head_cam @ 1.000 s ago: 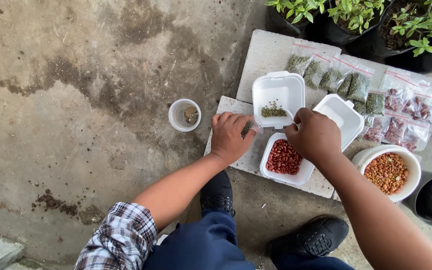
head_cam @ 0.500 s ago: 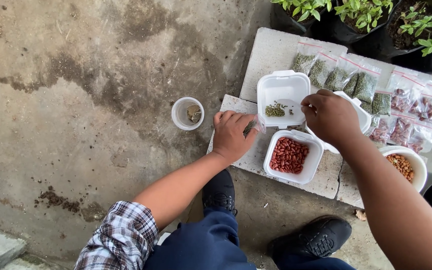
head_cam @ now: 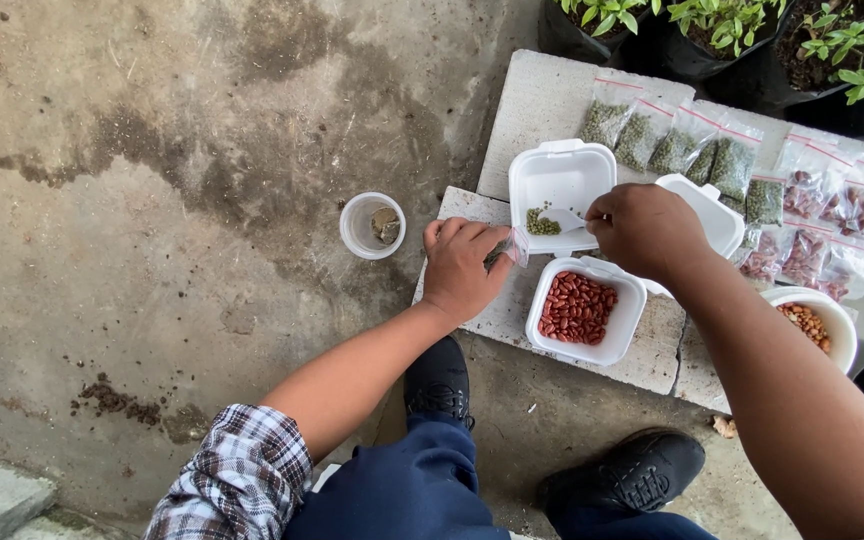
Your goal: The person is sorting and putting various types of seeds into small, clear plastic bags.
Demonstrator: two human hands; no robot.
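My left hand (head_cam: 462,266) pinches a small clear plastic bag (head_cam: 512,247) with green seeds at the edge of a concrete slab (head_cam: 497,305). Beside it, my right hand (head_cam: 644,230) holds a white plastic spoon (head_cam: 562,219) that reaches into a white foam box (head_cam: 558,178) with a small heap of green seeds (head_cam: 542,223). Just below that box sits a second white foam box (head_cam: 580,310) filled with red beans. A third white box (head_cam: 712,215) is partly hidden behind my right hand.
Several sealed clear bags of green seeds (head_cam: 667,145) and of reddish beans (head_cam: 832,220) lie on the slabs behind. A white bowl (head_cam: 820,322) of mixed beans stands at right. A small white cup (head_cam: 372,225) sits on the stained concrete floor. Potted plants (head_cam: 732,30) line the top.
My right hand has moved left, bringing the spoon into the box with green seeds. The left hand stays on the small bag. The view has shifted slightly.
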